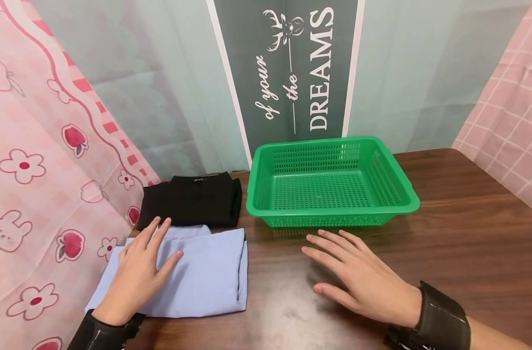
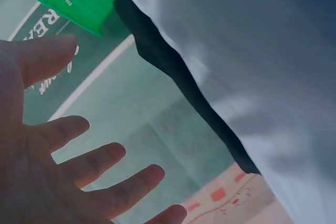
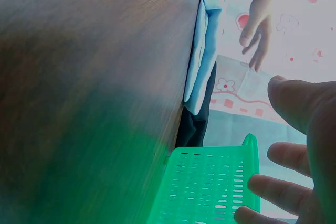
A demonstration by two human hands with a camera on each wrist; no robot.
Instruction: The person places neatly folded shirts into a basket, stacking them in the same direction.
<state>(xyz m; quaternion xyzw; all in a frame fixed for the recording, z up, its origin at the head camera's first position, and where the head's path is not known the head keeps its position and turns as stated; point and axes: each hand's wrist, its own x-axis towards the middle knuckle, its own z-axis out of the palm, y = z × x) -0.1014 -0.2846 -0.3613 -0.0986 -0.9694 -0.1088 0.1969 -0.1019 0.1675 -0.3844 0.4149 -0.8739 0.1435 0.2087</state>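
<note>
Right, both hands are out over the table point(image 1: 467, 204) and neither one grips anything. The left hand point(image 1: 136, 272) has its fingers straight and spread wide over the folded blue shirt point(image 1: 204, 279). From the head view it looks laid flat on the cloth, yet the right wrist view shows it lifted off, so I cannot tell whether it actually touches. Either way the palm faces down on the stack, the way you would steady or smooth a fold.

Just past those fingertips lies the black shirt point(image 1: 196, 199), also folded, its near edge touching the blue one. The two sit side by side at the table's left edge, close against the pink curtain point(image 1: 38, 160).

The right hand point(image 1: 362, 277) is open too, fingers loosely fanned, low above bare wood, holding nothing. Whether the palm rests on the table I cannot say. Its fingertips point at the green basket point(image 1: 331, 214), which stands just beyond them, empty, open side up, near wall facing the person. That puts the basket within easy reach of either hand, with the clothes well to the left of the right hand.
</note>
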